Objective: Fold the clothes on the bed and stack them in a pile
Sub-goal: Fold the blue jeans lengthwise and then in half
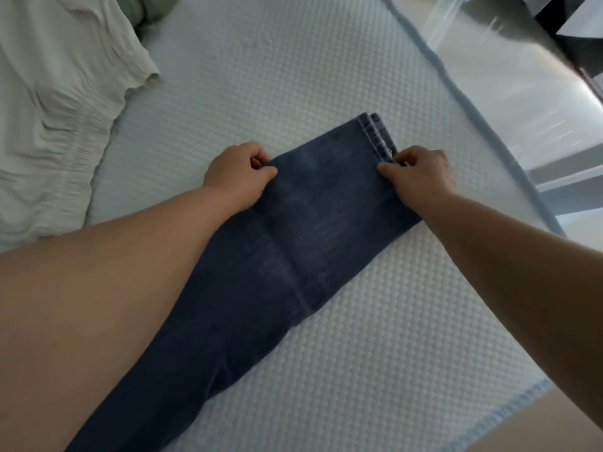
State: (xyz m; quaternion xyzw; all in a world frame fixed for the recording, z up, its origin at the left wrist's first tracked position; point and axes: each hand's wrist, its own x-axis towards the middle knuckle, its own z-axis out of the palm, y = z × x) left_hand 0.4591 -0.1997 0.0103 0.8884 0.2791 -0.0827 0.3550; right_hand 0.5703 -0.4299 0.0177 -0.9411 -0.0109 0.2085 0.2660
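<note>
A pair of dark blue jeans [293, 243] lies lengthwise on the white textured mattress [261, 76], its legs laid one on the other and the hems toward the far right. My left hand [236, 174] pinches the left edge of the legs near the hems, thumb on top. At the right corner of the hems, my right hand [419, 174] pinches the stitched cuff. My left forearm covers the jeans' near left part.
A white pleated garment [55, 109] lies crumpled at the left of the bed. Part of a green garment [143, 8] shows at the top left. The mattress's blue-trimmed edge [473, 112] runs down the right, with the floor beyond it.
</note>
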